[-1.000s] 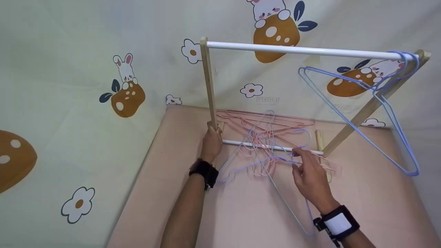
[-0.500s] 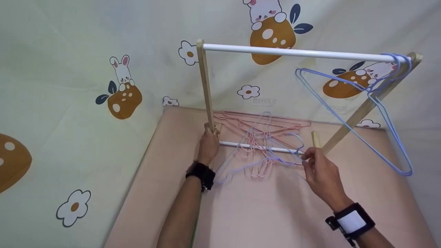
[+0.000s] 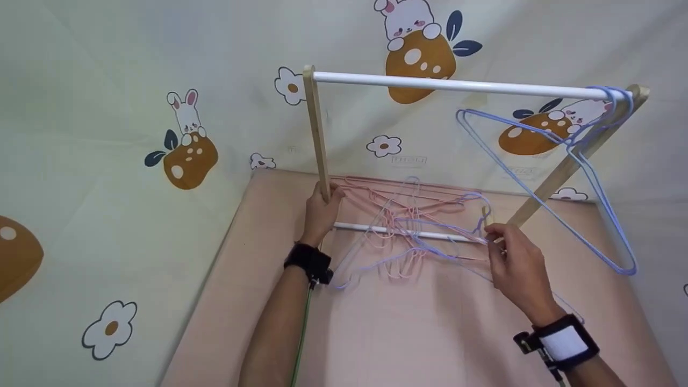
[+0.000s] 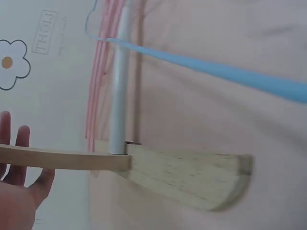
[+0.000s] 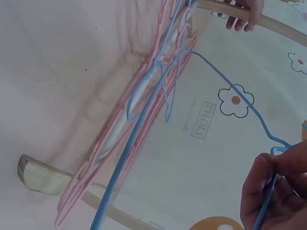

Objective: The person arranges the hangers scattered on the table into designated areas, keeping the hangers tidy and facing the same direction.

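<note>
My left hand grips the left wooden upright of a clothes rack near its lower end; the left wrist view shows its fingers behind the post. My right hand pinches a blue wire hanger at the neck, between thumb and fingers. That hanger's hook points up and left, over the rack's lower white rail, and its long bar slants across the right wrist view. On the upper white rail, blue hangers hang side by side at the right end.
Pink hangers lie tangled around the lower rail, with loose blue hangers among them in the head view. Wooden feet carry the rack on a pink surface. Behind it stands a pale wall with rabbit and flower prints.
My right hand has moved right with the blue hanger, drawing it away from the pile and turning it. My left hand has shifted slightly up the post. The head view has drifted a little.
</note>
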{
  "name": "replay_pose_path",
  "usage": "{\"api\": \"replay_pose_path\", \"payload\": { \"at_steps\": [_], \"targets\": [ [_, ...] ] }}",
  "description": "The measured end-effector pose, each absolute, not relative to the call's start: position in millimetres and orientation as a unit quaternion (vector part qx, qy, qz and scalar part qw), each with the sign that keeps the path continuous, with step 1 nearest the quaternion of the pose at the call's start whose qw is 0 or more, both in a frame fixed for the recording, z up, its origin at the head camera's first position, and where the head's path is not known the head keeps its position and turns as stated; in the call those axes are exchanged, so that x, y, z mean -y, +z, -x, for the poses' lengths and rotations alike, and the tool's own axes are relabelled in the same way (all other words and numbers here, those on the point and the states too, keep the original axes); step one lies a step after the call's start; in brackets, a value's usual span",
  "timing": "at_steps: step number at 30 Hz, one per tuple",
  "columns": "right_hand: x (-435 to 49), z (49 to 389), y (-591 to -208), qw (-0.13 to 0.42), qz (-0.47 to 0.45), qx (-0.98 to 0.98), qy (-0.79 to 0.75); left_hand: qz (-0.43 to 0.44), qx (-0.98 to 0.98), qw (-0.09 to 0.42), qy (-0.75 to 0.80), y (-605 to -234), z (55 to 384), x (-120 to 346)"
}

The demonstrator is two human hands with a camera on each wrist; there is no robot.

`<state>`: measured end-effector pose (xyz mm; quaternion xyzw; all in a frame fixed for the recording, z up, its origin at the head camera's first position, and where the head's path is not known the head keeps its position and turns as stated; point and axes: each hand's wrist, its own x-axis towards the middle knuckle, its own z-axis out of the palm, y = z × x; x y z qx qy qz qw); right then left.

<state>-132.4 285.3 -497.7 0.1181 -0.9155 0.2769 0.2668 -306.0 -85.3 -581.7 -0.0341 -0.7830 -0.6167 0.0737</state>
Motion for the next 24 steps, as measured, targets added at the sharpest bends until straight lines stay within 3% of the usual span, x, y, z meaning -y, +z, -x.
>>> {"api": "replay_pose_path", "payload": {
  "at_steps": [24],
  "targets": [
    [-318,139,-377,0.389,-0.051,0.874,0.286,0.068,0.765,0.000,-0.640,-581,309,93]
  ]
}}
